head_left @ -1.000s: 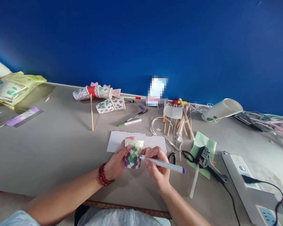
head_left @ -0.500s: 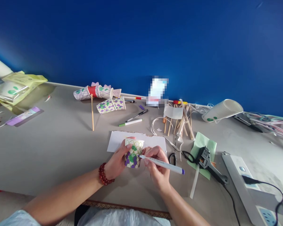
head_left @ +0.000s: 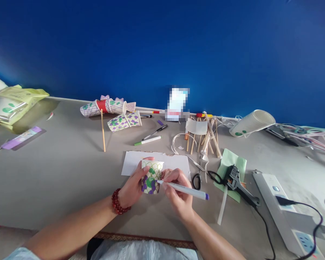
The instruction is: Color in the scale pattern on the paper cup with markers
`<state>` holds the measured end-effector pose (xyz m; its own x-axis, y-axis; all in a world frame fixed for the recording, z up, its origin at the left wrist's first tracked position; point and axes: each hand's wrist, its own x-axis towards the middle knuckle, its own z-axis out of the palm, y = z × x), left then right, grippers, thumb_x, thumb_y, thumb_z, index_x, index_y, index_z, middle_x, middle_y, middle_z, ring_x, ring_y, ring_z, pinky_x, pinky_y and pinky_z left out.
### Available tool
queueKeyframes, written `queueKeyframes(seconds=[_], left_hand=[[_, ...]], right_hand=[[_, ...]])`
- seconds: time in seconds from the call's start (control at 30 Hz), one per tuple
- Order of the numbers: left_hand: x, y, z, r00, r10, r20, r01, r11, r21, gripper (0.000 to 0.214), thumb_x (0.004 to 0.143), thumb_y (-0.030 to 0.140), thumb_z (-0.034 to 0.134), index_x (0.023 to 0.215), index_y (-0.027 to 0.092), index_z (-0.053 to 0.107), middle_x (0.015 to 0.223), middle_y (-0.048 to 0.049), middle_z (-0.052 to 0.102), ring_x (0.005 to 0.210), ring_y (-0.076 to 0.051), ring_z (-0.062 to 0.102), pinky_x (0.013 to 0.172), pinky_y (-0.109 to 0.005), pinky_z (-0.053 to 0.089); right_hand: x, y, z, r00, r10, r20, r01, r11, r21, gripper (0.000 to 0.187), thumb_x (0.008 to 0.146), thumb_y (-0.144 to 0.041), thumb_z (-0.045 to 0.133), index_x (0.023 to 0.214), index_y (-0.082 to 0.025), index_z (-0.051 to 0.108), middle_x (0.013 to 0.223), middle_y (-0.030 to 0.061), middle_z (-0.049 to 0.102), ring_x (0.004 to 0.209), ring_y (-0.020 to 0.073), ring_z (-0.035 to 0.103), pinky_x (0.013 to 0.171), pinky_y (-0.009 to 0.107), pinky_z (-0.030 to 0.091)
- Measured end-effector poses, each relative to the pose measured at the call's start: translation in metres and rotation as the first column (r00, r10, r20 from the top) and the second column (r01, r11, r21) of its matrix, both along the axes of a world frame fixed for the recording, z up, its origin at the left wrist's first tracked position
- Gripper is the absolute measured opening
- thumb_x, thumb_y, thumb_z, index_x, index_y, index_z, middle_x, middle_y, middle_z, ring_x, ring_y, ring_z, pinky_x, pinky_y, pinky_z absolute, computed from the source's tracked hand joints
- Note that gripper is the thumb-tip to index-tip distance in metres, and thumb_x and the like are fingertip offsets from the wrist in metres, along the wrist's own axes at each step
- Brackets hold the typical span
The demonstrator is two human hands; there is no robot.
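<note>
My left hand (head_left: 134,186) is wrapped round a small paper cup (head_left: 151,176) patterned with green scallop lines and green and purple patches, holding it upright over the grey table (head_left: 56,169). My right hand (head_left: 178,193) pinches a white marker with a purple end (head_left: 184,189); its tip touches the cup's right side near the bottom. A red bead bracelet (head_left: 117,202) sits on my left wrist. A white paper sheet (head_left: 132,163) lies just behind the cup.
Decorated cups (head_left: 108,106) and a wooden stick (head_left: 103,130) lie at the back left, pens (head_left: 148,139) in the middle, wooden sticks (head_left: 206,139) and scissors (head_left: 203,177) to the right, then a glue gun (head_left: 237,182), a power strip (head_left: 281,206) and a white cup (head_left: 251,123).
The marker tip has slid a little lower and left on the cup. The whole view has shifted slightly; both hands stay where they were.
</note>
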<state>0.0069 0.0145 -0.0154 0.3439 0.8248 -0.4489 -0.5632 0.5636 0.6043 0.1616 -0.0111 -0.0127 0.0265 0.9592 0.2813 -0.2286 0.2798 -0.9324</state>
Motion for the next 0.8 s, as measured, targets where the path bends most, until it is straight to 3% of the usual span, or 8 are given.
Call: queueKeyframes(seconds=[0.3,0.8], left_hand=[[-0.0001,-0.0004,0.0024,1.000,0.007,-0.029,-0.007,1.000,0.002,0.049,0.079,0.049,0.083,0.115,0.024,0.064,0.097,-0.0027,0.074,0.094,-0.023,0.071,0.080,-0.031,0.057],[0.0004,-0.0005,0.0010,1.000,-0.012,-0.023,0.012,1.000,0.016,0.057,0.080,0.050,0.081,0.128,0.024,0.063,0.097,-0.0027,0.077,0.092,-0.023,0.074,0.077,-0.030,0.058]], right_hand=[[-0.0006,0.0000,-0.0005,0.997,-0.046,0.066,0.048,0.998,-0.030,0.019,0.096,-0.032,0.065,0.080,-0.024,0.058,0.064,-0.0024,0.051,0.065,0.0183,0.052,0.065,0.034,0.045],[-0.0017,0.0000,-0.0020,1.000,-0.022,0.018,0.023,1.000,-0.018,0.018,0.097,-0.030,0.064,0.081,-0.023,0.058,0.063,-0.0036,0.049,0.063,0.0169,0.048,0.064,0.033,0.043]])
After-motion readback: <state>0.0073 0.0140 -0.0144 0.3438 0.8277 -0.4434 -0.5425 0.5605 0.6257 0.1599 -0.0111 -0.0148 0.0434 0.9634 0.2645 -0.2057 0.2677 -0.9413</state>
